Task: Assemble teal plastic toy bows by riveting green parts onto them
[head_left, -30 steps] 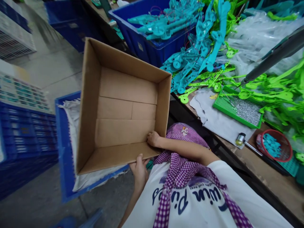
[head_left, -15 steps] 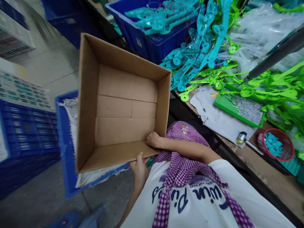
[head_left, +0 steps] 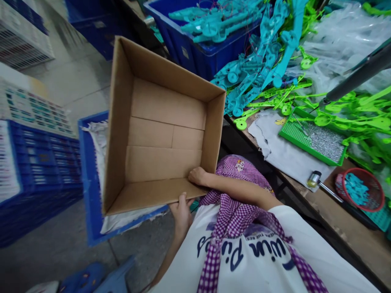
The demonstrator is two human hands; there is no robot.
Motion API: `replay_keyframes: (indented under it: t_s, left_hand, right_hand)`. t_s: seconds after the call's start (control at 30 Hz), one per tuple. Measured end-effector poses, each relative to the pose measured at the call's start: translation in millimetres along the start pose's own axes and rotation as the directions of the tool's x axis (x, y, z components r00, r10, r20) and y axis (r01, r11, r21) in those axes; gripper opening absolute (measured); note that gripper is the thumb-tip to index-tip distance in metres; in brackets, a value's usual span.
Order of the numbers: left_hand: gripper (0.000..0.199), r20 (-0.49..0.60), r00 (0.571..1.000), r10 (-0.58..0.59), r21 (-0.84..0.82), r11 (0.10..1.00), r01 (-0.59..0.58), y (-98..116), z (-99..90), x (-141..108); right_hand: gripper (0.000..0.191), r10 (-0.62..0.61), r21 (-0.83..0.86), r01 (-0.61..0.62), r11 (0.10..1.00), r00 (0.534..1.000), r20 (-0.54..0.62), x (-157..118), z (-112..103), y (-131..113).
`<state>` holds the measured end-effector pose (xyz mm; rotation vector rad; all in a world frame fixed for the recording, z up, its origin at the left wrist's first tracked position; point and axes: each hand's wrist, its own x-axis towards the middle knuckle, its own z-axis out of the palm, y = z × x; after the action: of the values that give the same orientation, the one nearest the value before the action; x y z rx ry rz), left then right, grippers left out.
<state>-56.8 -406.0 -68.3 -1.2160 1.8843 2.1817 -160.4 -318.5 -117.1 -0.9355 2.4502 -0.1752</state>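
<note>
An open cardboard box (head_left: 166,167) with bare inner walls is tilted toward me, above a blue crate (head_left: 91,203) lined with white cloth. My left hand (head_left: 182,212) grips the box's near wall, thumb over the rim and the other fingers mostly hidden behind it. Inside the box, at its near right corner, my right hand (head_left: 198,176) is closed in a fist. Its fingertips are turned away, so whatever it may hold is hidden.
On the workbench (head_left: 330,207) to the right lie turquoise plastic parts (head_left: 244,81), bright green parts (head_left: 360,118), a green tray (head_left: 314,138) of small metal pieces, a mallet (head_left: 331,191) and a red basket (head_left: 363,189). Blue crates (head_left: 45,158) stand at left.
The whole view has shifted a little, so the box and bench sit slightly farther right. Both hands keep the same places on the box.
</note>
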Motion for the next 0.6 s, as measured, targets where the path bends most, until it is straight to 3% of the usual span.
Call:
replay_keyframes:
  t_s: [0.27,0.6]
  left_hand:
    - [0.044,0.019,1.000,0.016,0.009,1.000,-0.016,-4.6,-0.4,-1.4]
    - [0.054,0.003,0.999,0.052,0.003,0.999,-0.052,-12.9,-2.6,2.9]
  right_hand:
    - [0.035,0.049,-0.017,-0.049,0.999,0.999,0.006,1.9,-6.8,2.3]
    - [0.026,-0.005,-0.081,0.001,0.997,0.999,-0.046,1.5,5.8,-1.2]
